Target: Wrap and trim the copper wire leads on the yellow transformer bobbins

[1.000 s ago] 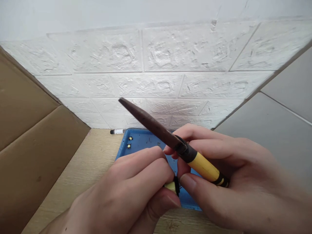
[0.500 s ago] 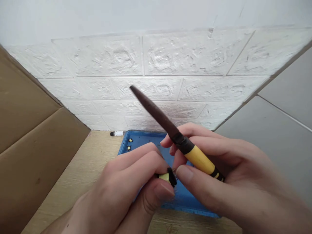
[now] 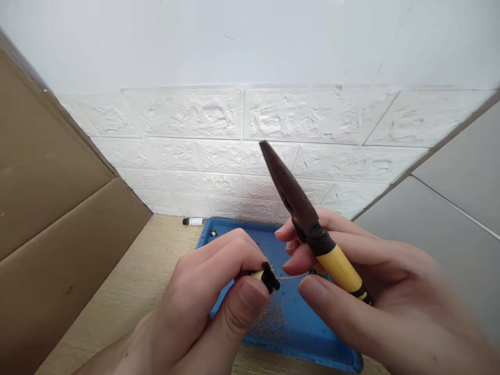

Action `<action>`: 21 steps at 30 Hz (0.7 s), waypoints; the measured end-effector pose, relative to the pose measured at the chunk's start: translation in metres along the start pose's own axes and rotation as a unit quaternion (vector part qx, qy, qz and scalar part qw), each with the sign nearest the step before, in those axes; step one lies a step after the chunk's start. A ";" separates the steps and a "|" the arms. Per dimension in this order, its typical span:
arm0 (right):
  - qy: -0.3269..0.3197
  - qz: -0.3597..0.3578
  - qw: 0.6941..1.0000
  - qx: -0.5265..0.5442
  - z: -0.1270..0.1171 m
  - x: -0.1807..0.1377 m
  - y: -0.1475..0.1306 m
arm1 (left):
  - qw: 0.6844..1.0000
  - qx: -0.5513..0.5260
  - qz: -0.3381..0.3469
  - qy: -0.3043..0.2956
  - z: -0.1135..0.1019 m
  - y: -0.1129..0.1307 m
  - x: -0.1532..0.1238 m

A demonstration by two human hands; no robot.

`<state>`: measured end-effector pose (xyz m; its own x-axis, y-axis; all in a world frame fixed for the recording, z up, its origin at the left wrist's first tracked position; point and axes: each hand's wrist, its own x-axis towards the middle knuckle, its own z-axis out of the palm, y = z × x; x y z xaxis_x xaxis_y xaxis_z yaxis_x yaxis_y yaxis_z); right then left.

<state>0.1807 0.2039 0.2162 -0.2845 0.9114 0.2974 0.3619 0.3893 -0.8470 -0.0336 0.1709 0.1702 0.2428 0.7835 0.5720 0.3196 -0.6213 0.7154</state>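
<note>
Pinched between thumb and forefinger of my left hand [image 3: 207, 291] is a small transformer [image 3: 267, 277] with a black end and yellow tape. My right hand [image 3: 363, 276] grips long-nose pliers [image 3: 291, 190]; their dark jaws point up and left, and a yellow and black handle lies across the palm. A thin copper wire [image 3: 292, 276] runs from the transformer's black end to my right fingertips. Whether those fingers pinch its far end is hard to see. Below both hands, a blue tray [image 3: 308, 338] holds a loose pile of fine copper wire bits [image 3: 271, 317].
Another small yellow and black transformer [image 3: 213, 233] sits in the tray's far left corner. A black-capped marker [image 3: 194, 221] lies on the wooden table [image 3: 156, 250] behind it. A white brick-patterned wall [image 3: 175, 114], cardboard [image 3: 58, 192] at left and grey tiles [image 3: 461, 192] at right surround the table.
My right hand has moved right, away from the transformer, and a length of copper wire now shows between them. The pliers have swung more upright. The view has tilted up slightly.
</note>
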 end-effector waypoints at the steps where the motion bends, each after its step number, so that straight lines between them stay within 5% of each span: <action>1: 0.001 -0.003 1.000 -0.004 0.001 0.000 0.000 | 1.000 -0.002 0.003 -0.005 0.000 -0.001 0.000; 21: -0.048 0.008 0.993 0.106 -0.003 -0.007 -0.001 | 0.990 -0.098 -0.076 -0.069 -0.014 0.003 0.001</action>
<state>0.1853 0.1976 0.2159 -0.3668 0.8962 0.2495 0.1739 0.3295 -0.9280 -0.0451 0.1701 0.1785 0.3322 0.8538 0.4009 0.1816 -0.4750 0.8611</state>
